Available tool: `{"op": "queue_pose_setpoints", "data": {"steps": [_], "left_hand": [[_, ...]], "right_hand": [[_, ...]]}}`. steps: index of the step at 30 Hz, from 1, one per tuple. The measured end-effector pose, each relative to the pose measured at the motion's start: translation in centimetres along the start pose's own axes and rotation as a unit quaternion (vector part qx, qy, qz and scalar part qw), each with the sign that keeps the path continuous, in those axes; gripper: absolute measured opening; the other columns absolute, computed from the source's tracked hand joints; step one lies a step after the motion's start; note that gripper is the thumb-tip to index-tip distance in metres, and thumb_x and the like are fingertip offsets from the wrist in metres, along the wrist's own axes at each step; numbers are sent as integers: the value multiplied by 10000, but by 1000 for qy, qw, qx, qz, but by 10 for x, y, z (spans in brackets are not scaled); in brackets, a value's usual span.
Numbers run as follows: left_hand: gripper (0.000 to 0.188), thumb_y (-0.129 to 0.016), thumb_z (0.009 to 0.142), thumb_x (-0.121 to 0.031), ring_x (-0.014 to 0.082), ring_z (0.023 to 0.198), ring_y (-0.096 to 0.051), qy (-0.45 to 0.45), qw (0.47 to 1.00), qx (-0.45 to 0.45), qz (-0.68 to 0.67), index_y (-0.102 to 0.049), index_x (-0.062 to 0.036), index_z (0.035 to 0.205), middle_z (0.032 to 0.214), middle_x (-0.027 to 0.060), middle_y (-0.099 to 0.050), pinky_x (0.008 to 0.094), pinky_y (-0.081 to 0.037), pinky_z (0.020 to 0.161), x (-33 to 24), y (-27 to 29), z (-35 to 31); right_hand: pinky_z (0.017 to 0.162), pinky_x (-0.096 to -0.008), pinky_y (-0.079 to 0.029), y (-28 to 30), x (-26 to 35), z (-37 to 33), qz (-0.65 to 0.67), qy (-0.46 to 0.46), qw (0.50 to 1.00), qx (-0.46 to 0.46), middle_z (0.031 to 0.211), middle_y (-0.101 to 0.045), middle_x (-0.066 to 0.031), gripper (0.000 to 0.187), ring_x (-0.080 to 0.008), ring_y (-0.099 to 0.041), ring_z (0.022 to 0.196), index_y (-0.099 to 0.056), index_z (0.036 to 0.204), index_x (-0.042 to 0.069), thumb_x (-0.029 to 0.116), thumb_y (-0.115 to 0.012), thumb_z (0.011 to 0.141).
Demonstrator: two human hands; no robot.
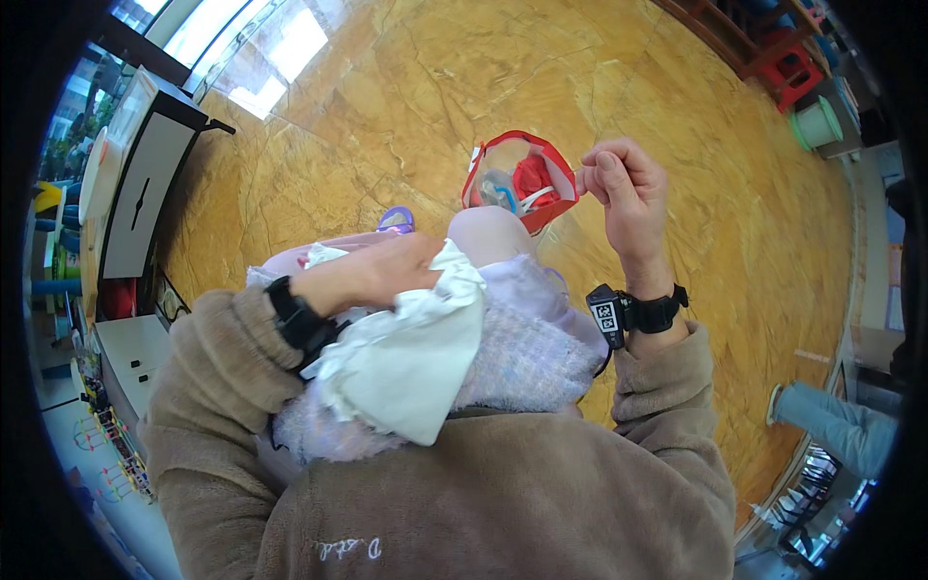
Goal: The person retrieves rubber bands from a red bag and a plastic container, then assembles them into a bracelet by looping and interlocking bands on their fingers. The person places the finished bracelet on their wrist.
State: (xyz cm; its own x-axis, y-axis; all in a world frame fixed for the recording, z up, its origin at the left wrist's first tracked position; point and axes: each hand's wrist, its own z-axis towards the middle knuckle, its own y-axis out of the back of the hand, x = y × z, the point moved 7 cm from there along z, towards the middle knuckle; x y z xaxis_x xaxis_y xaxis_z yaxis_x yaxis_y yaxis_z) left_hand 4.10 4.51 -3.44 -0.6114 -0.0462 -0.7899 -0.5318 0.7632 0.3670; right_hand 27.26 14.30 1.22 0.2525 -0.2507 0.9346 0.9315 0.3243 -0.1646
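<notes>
My left hand (391, 271) is closed on a piece of white fabric (411, 358) with ruffled edges, which drapes across my lap; its fingertips are partly hidden by the folds. My right hand (628, 188) is raised to the right of my knees, thumb and fingers pinched together. Whatever it may hold is too small to make out. Just left of that hand, on the far side of my knee, stands an open red bag (548, 218). In the bag are a bright red bundle (533, 180) and some clear plastic (498, 188).
Lilac fuzzy cloth (522, 358) covers my lap. A purple slipper (396, 220) shows beyond my knees on the marbled floor (387, 126). A grey-and-black cabinet (145, 193) stands at left. A red stool (783, 68) is far right; a person's leg (822, 420) shows at right.
</notes>
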Motion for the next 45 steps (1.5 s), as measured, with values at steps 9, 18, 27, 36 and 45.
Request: {"op": "queue_pose_setpoints", "data": {"steps": [9, 18, 27, 36, 45], "left_hand": [[184, -687, 865, -176, 225, 598, -573, 25, 966, -154, 204, -644, -3, 910, 694, 125, -600, 346, -477, 586, -48, 100, 51], [124, -661, 931, -148, 62, 695, -557, 5, 987, -68, -145, -678, -28, 958, 767, -7, -634, 242, -447, 608, 10, 74, 144], [137, -745, 790, -150, 177, 679, -604, -61, 995, -5, 76, -707, -88, 907, 735, 67, -641, 325, -479, 636, 11, 62, 155], [413, -684, 788, -87, 245, 682, -633, -20, 986, -76, 150, -624, -98, 1196, 701, 102, -605, 364, -485, 627, 17, 57, 157], [198, -619, 933, -155, 121, 563, -560, -18, 980, -11, -196, -687, -42, 1080, 705, 32, -626, 319, -484, 556, 20, 38, 179]], "right_hand": [[599, -229, -420, 7, -16, 21, 11, 3, 1000, -14, 696, -536, 1, 194, -66, -480, 623, -616, 919, -47, 113, -544, 1003], [578, -218, -412, 35, -79, 23, 10, -80, 995, -51, 666, -528, 6, 181, -66, -495, 608, -619, 915, -32, 109, -544, 1000], [554, -219, -406, 51, -129, 17, 10, -196, 979, -48, 633, -507, 14, 175, -66, -491, 582, -614, 894, -20, 103, -542, 994], [538, -212, -404, 32, -143, 26, 37, -233, 972, 9, 678, -566, 5, 176, -57, -508, 583, -629, 883, 4, 111, -543, 993], [536, -196, -396, 8, -118, 27, 88, -197, 973, 77, 724, -606, 0, 159, -52, -552, 613, -646, 912, 8, 112, -552, 988]]}}
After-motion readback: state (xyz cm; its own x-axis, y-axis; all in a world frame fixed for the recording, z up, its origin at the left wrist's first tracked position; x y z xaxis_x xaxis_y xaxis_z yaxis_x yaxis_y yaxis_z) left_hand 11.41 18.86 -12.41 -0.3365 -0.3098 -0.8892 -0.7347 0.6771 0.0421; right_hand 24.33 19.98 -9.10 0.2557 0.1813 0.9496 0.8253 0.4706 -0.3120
